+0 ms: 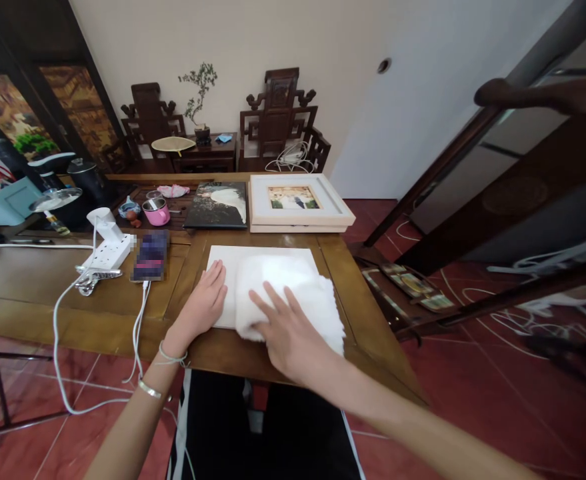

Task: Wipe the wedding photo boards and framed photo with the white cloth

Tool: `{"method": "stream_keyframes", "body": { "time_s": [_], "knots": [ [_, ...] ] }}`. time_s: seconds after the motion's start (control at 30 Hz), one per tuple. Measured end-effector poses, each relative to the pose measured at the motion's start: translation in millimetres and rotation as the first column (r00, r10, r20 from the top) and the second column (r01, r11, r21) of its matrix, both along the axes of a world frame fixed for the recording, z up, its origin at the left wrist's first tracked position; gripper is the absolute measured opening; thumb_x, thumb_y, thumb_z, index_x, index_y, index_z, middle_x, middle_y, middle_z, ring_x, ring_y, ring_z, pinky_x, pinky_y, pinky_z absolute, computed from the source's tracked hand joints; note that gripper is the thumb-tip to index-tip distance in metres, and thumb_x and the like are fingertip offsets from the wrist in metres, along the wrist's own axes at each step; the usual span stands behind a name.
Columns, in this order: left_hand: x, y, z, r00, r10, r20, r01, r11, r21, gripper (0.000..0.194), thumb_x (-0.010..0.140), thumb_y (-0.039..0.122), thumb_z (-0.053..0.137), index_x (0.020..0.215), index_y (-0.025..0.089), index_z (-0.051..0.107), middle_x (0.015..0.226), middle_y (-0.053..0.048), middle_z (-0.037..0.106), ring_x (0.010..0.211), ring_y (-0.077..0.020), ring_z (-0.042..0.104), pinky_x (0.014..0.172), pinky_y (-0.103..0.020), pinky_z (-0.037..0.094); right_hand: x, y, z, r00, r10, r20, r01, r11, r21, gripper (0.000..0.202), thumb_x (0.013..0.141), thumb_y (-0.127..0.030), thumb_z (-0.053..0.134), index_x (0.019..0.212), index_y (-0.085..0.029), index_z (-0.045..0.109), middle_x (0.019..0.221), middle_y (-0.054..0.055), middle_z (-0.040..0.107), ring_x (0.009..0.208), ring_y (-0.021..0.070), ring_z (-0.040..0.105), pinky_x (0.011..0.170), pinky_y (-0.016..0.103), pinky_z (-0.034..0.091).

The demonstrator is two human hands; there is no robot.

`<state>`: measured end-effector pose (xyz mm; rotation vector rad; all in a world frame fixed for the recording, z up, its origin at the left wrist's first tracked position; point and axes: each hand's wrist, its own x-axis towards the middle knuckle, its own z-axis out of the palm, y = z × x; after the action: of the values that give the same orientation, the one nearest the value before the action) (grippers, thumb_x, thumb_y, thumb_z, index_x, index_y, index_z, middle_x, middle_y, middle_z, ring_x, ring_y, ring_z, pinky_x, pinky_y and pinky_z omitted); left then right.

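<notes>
left hand (203,303): flat, fingers spread, pinning white canvas panel (227,267) at lower centre; grips nothing
right hand (287,333): open palm pressed on white towel (297,293), which lies over the panel's right half
risk: towel overhangs table (33,293) edge; could slide off, drag panel
nearby: framed photo (297,203), dark print (217,205) above; phone (150,257), power strip (109,253), cables left
obstruction: none at hands
</notes>
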<state>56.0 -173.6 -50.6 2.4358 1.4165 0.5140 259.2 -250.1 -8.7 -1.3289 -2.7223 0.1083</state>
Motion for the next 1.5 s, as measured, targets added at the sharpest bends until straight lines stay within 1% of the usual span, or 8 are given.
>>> {"method": "stream_keyframes", "body": {
  "time_s": [0.17,0.43,0.53,0.9,1.13,1.27,1.37,1.5],
  "knots": [
    [-0.7,1.1,-1.5,1.0,-0.007,-0.009,0.007,1.0,0.011,0.052,0.096,0.025,0.025,0.143,0.004,0.031,0.154,-0.02,0.026,0.145,-0.0247,0.016,0.118,-0.048,0.017,4.1,-35.6,-1.6,0.992,0.096,-0.083,-0.098,0.995,-0.013,0.022,0.077,-0.013,0.054,0.089,-0.019,0.071,0.15,0.011,0.036,0.14,0.0394,0.021,0.111,0.061,0.02],
    [-1.7,1.0,-5.1,0.997,0.026,0.075,-0.028,0.999,0.024,0.05,0.096,0.026,0.028,0.142,0.007,0.035,0.152,-0.017,0.031,0.144,-0.0225,0.022,0.118,-0.045,0.02,-0.3,60.1,6.1,0.997,-0.077,0.029,0.077,0.997,0.022,0.042,0.074,-0.008,0.053,0.113,-0.015,0.067,0.148,0.01,0.04,0.139,0.0362,0.025,0.112,0.056,0.022],
    [-2.2,1.6,-7.2,0.994,0.03,0.104,-0.035,0.999,0.042,0.049,0.097,0.027,0.028,0.141,0.008,0.036,0.152,-0.017,0.033,0.143,-0.0221,0.024,0.117,-0.045,0.022,-10.8,76.3,5.5,0.993,-0.092,0.068,0.09,0.995,0.032,0.04,0.078,-0.01,0.052,0.116,-0.014,0.066,0.147,0.012,0.041,0.138,0.039,0.026,0.11,0.059,0.023],
    [-6.3,2.4,-7.0,0.996,-0.035,0.079,0.029,0.997,0.072,0.05,0.095,0.021,0.028,0.141,0.004,0.036,0.151,-0.02,0.032,0.144,-0.0247,0.02,0.118,-0.046,0.023,-11.6,-27.1,16.7,0.988,0.149,0.036,-0.141,0.976,-0.165,0.027,0.078,-0.019,0.058,0.102,-0.021,0.072,0.152,0.011,0.032,0.14,0.0401,0.019,0.11,0.063,0.019],
    [-3.1,2.4,-5.8,0.995,0.0,0.101,-0.005,0.998,0.057,0.05,0.096,0.024,0.027,0.139,0.001,0.04,0.15,-0.02,0.034,0.143,-0.0257,0.023,0.118,-0.047,0.022,7.6,39.0,11.5,0.999,-0.041,-0.035,0.041,0.999,-0.011,0.043,0.072,-0.005,0.05,0.108,-0.018,0.069,0.146,0.006,0.044,0.14,0.0296,0.026,0.113,0.05,0.022],
    [-0.7,-0.2,-0.3,0.973,0.025,0.23,-0.044,0.996,0.077,0.049,0.097,0.028,0.028,0.137,0.005,0.043,0.147,-0.018,0.041,0.141,-0.0232,0.031,0.117,-0.045,0.026,-8.5,73.2,8.1,0.986,-0.163,0.026,0.162,0.986,0.043,0.042,0.076,-0.008,0.05,0.114,-0.015,0.067,0.145,0.01,0.044,0.138,0.035,0.028,0.11,0.054,0.026],
    [0.2,-4.0,7.5,0.931,0.092,0.354,-0.116,0.992,0.046,0.051,0.097,0.034,0.028,0.14,0.008,0.04,0.147,-0.016,0.041,0.138,-0.0207,0.037,0.116,-0.042,0.027,-26.2,68.8,5.0,0.989,-0.14,0.044,0.138,0.99,0.041,0.04,0.078,-0.01,0.051,0.115,-0.016,0.067,0.147,0.011,0.041,0.138,0.0387,0.025,0.109,0.059,0.023],
    [-0.9,-7.7,13.7,0.894,0.151,0.422,-0.166,0.986,-0.001,0.054,0.098,0.039,0.023,0.144,0.013,0.035,0.151,-0.01,0.037,0.14,-0.0181,0.033,0.118,-0.04,0.024,-34.6,34.6,2.4,0.995,0.098,0.018,-0.098,0.995,0.027,0.034,0.081,-0.011,0.048,0.105,-0.019,0.071,0.151,0.006,0.035,0.141,0.0355,0.019,0.114,0.056,0.015]
  ]
}}
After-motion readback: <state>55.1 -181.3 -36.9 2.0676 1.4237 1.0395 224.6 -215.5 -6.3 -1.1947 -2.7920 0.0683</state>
